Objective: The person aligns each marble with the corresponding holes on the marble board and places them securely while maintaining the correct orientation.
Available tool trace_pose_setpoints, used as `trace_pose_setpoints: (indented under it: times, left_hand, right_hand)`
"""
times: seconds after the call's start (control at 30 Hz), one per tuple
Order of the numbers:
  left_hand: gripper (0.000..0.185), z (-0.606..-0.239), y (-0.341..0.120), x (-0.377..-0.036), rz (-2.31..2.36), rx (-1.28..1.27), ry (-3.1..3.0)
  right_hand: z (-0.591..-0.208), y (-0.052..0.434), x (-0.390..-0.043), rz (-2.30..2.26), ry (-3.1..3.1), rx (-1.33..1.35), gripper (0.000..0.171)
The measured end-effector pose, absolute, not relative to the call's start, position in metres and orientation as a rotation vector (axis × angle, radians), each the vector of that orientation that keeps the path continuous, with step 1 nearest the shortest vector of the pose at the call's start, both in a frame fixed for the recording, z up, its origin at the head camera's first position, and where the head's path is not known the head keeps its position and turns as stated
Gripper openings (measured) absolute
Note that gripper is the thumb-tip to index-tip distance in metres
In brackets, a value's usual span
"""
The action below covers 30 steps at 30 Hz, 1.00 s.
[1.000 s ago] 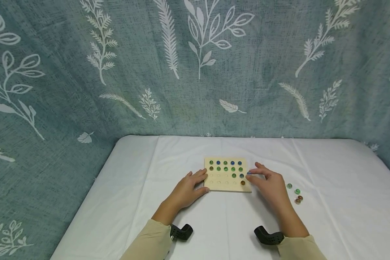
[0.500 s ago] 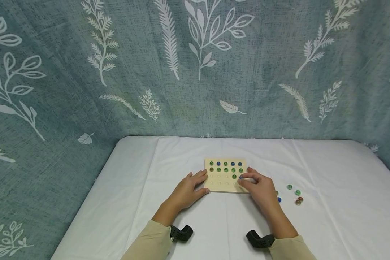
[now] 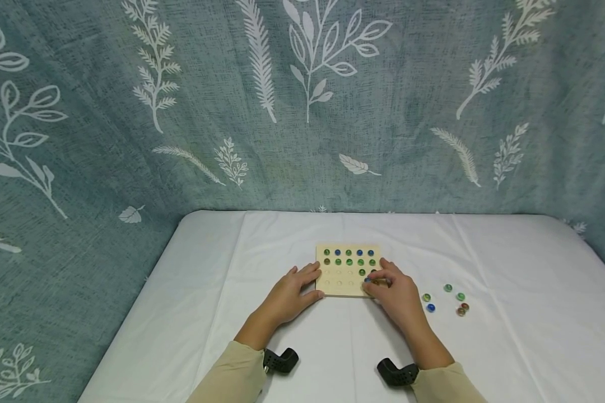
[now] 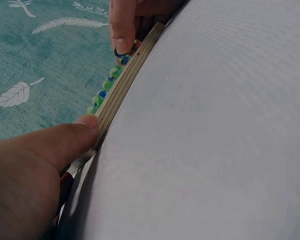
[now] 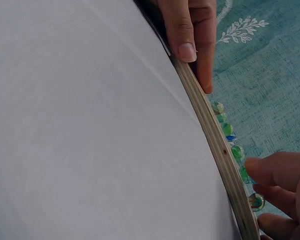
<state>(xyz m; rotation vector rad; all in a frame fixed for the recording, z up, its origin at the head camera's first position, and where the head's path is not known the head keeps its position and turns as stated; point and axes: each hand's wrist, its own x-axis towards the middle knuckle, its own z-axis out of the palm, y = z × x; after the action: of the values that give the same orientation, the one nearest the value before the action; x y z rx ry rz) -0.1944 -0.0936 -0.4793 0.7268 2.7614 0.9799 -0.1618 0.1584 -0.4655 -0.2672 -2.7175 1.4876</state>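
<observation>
Covering your table is a white cloth (image 3: 333, 347); a teal leaf-print curtain (image 3: 302, 112) hangs behind. Your left hand (image 3: 288, 295) rests open-fingered against the wooden board (image 3: 339, 280). Your right hand (image 3: 395, 294) pinches a blue marble (image 4: 122, 52) at the board's near right corner. Five loose marbles (image 3: 446, 299) lie right.

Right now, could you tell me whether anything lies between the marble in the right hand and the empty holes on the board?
Nothing visible does. The right hand pinches a blue marble just over the wooden board at its near right part. The holes beside it look bare, and the left hand only rests against the board's left edge.
</observation>
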Motion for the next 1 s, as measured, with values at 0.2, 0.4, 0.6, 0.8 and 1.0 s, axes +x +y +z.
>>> trace_pose_setpoints:
  times: [0.2, 0.4, 0.6, 0.8, 1.0]
  left_hand:
    - [0.062, -0.4789, -0.0941, -0.1944, 0.968, 0.733, 2.764]
    - [0.062, -0.4788, -0.0947, -0.1949, 0.964, 0.752, 2.771]
    - [0.062, -0.4791, -0.0945, -0.1952, 0.978, 0.749, 2.765]
    - [0.062, -0.4791, -0.0947, -0.1949, 0.981, 0.742, 2.761]
    - [0.062, -0.48, -0.0942, -0.1947, 0.985, 0.742, 2.758]
  right_hand:
    - [-0.4667, 0.1561, -0.1625, 1.412, -2.743, -0.258, 0.027]
    - [-0.4653, 0.1543, -0.161, 1.383, -2.755, -0.238, 0.026]
    - [-0.4645, 0.1541, -0.1604, 1.394, -2.761, -0.231, 0.026]
    - [-0.4636, 0.154, -0.1599, 1.401, -2.765, -0.236, 0.026]
    - [-0.4636, 0.1542, -0.1596, 1.39, -2.772, -0.244, 0.027]
